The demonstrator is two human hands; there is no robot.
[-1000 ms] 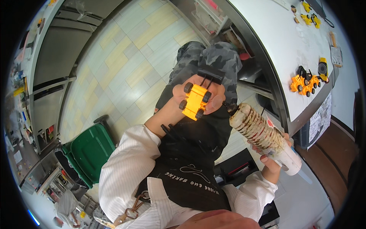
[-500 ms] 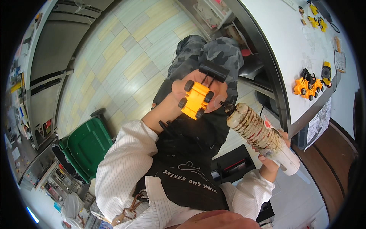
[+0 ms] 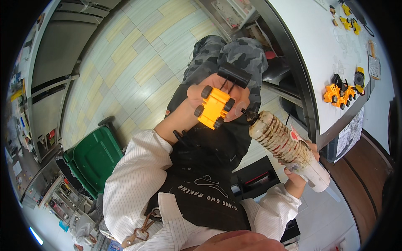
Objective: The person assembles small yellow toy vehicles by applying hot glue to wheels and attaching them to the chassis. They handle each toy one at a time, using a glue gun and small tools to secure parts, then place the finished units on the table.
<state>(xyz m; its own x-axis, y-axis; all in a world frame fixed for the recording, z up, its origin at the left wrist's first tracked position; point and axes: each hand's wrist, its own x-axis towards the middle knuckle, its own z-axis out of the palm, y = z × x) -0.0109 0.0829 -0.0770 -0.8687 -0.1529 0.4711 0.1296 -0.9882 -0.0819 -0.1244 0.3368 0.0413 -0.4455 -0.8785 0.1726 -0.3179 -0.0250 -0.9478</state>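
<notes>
A yellow toy loader [image 3: 213, 107] with black wheels and a black front bucket [image 3: 234, 76] is gripped by my left hand [image 3: 240, 98], its flat side and wheels facing me. My right hand [image 3: 295, 178] wraps around a long white bottle [image 3: 284, 144], stained brown and ridged with spiral bands, tilted with its dark, crusted nozzle [image 3: 250, 115] toward the toy. A small clear round piece [image 3: 240, 110] shows by the nozzle tip, beside my left fingers. Whether the nozzle touches it, I cannot tell.
On the white table [image 3: 312, 54] to the right sit several yellow toy vehicles [image 3: 340, 95] in a cluster, with more small yellow toys [image 3: 349, 23] farther back. A green bin [image 3: 98, 161] stands on the floor at left. A black open box [image 3: 255, 180] lies below.
Both hands keep their hold. The toy loader has shifted very slightly left and up, and the view has moved a little; otherwise little differs.
</notes>
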